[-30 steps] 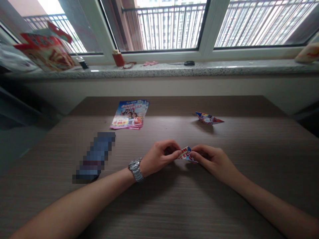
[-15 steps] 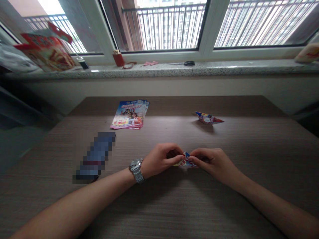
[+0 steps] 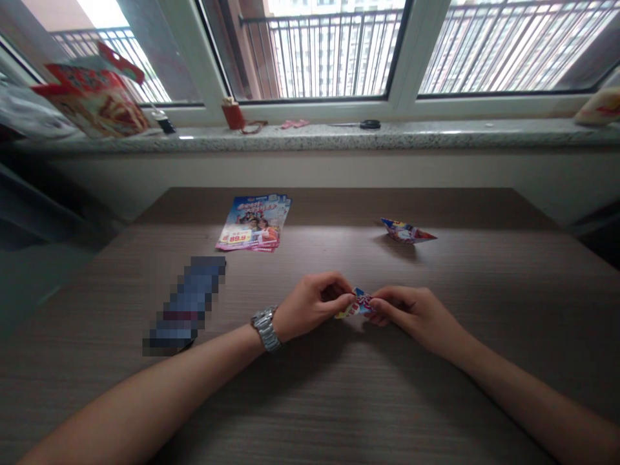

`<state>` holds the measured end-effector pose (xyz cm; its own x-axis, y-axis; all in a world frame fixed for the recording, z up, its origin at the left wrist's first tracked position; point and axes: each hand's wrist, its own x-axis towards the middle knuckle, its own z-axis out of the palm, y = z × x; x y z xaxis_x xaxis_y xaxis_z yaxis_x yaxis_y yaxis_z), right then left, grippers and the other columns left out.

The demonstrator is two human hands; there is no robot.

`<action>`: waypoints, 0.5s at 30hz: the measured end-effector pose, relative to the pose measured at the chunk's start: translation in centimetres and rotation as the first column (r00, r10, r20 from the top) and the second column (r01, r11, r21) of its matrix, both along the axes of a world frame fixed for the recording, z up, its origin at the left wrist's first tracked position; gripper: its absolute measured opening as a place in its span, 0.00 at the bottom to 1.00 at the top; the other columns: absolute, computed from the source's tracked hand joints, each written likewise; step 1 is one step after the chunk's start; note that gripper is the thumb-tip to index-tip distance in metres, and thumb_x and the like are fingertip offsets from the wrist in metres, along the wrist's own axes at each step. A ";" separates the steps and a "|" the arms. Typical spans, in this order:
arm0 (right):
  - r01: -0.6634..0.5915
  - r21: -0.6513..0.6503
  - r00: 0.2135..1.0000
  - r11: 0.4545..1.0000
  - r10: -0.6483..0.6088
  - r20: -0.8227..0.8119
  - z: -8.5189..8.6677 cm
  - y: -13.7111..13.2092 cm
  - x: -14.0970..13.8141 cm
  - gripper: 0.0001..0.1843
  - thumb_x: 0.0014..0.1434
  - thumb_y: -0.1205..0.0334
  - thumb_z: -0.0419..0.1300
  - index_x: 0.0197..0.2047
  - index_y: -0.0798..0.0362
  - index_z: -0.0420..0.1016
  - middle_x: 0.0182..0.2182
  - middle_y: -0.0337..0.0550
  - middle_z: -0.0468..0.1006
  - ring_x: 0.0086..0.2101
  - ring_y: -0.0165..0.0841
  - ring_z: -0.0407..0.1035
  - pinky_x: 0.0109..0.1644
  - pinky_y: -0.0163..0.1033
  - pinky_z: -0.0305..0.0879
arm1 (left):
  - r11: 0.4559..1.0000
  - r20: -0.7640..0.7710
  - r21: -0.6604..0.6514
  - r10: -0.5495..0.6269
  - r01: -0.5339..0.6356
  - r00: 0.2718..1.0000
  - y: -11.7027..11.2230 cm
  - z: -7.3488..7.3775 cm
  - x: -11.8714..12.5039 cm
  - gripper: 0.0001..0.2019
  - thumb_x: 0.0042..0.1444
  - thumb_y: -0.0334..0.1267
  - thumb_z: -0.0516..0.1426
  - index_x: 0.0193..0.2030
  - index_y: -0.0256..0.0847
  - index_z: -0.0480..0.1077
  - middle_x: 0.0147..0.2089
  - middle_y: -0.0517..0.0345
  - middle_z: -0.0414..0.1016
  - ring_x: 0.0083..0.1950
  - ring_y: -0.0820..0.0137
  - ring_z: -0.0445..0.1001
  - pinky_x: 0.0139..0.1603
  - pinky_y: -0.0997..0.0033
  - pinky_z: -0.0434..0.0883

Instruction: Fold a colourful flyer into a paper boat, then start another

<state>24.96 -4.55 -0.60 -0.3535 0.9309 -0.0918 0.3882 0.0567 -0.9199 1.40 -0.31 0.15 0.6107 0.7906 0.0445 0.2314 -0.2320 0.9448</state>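
A small folded piece of glossy printed paper [image 3: 357, 303], red, white and blue, is pinched between my left hand [image 3: 310, 307] and my right hand [image 3: 411, 313]. The fingertips of both hands hide part of it. A metal wristwatch [image 3: 265, 329] sits on my left wrist. Ahead and to the right, a finished-looking paper boat [image 3: 405, 231] of similar printed paper rests on the wooden table [image 3: 310, 400], apart from both hands.
A stack of printed flyers [image 3: 252, 223] lies at the table's far side. A pixelated blue object [image 3: 186, 303] lies left of my hands. Beyond the table, a stone windowsill [image 3: 339, 137] holds scissors [image 3: 363, 124], a red cup [image 3: 233, 115] and packaging.
The folded paper has tilted, and its left end now sticks out lower beneath my left fingers. Both hands have shifted slightly, staying on the paper.
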 end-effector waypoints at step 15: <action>-0.115 0.089 0.988 0.989 0.105 0.116 0.4 -0.3 0.2 0.18 0.67 0.47 0.57 0.39 0.49 0.82 0.29 0.40 0.84 0.29 0.33 0.77 0.33 0.34 0.70 | 0.996 -0.021 -0.002 -0.087 0.087 0.996 -0.2 -0.1 -0.1 0.12 0.65 0.44 0.58 0.41 0.35 0.74 0.34 0.57 0.76 0.33 0.75 0.72 0.34 0.79 0.68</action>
